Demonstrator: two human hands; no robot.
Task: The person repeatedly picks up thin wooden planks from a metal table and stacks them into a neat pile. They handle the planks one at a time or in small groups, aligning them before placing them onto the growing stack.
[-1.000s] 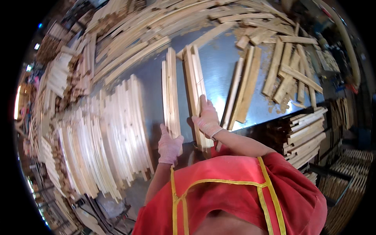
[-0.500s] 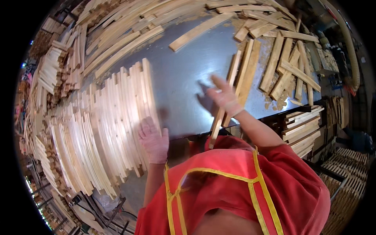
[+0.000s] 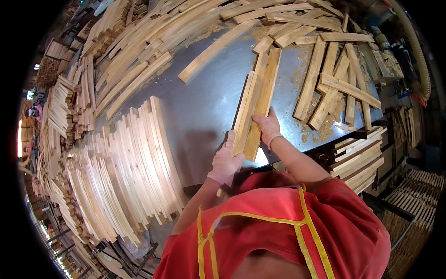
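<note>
A few long wooden strips [image 3: 264, 93] lie side by side in front of me, their near ends close to the table's front edge. My left hand [image 3: 226, 162], in a pale glove, is closed around the left side of these strips near their lower ends. On the opposite side, my gloved right hand [image 3: 268, 128] grips the rightmost strip, its thumb on top. The fingers' undersides are hidden. To the left, a row of pale wooden strips [image 3: 144, 153] lies closely packed at the table's front.
The grey metal table [image 3: 204, 93] has sawdust on it. Loose boards [image 3: 309, 79] lie crisscrossed at right. Long boards [image 3: 139, 83] cover the far left. Stacked wood [image 3: 360, 153] sits below the right front edge, and a ribbed hose [image 3: 420, 60] hangs at far right.
My left hand has left the pale row and moved right onto the darker strips. My right hand has closed on the rightmost strip. The whole view has shifted somewhat.
</note>
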